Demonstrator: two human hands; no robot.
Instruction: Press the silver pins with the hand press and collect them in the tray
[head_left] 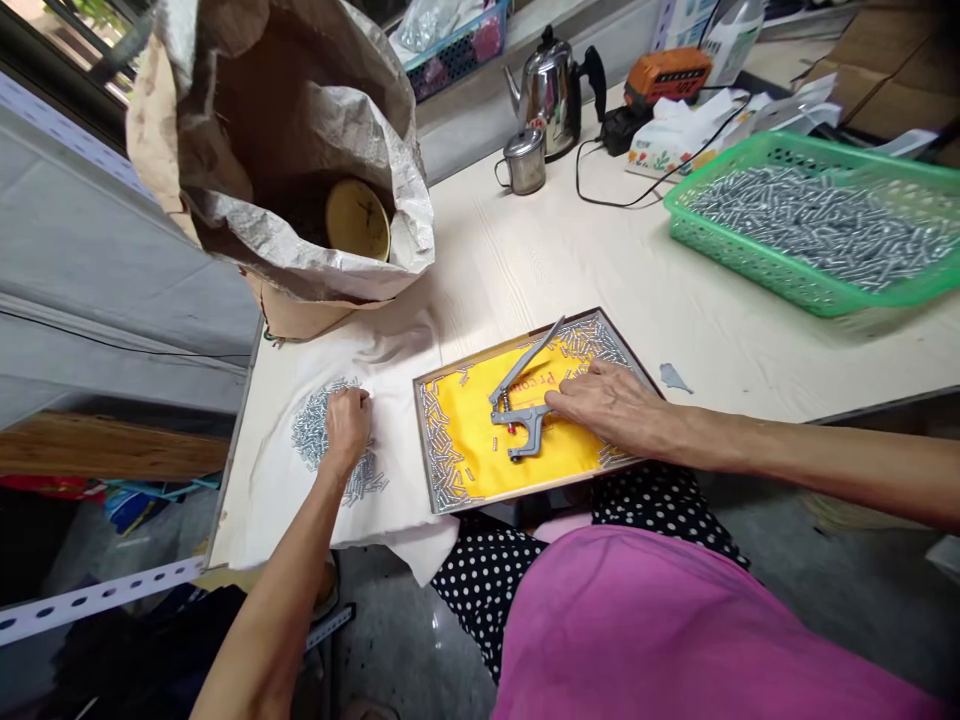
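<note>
My left hand (349,424) rests over a heap of small metal pins (310,425) on a white cloth (274,510). Its fingers are closed, and whatever they pinch is hidden. My right hand (611,408) is closed on one handle of grey hand pliers (531,428) with a C-shaped jaw and a spring. The other handle sticks up, away from the hand. Beneath the pliers is a shallow tray (510,492) lined with yellow sheet (469,425). Small metal pieces (442,450) lie along its left side, and more (596,340) fill its far right corner.
A large open paper sack (315,310) holding a round yellowish object (358,220) stands at the back left. To the right sits a green basket (750,280) of metal pins. Behind are a metal cup (525,163), a kettle (551,95) and an orange battery (667,75) with a cable.
</note>
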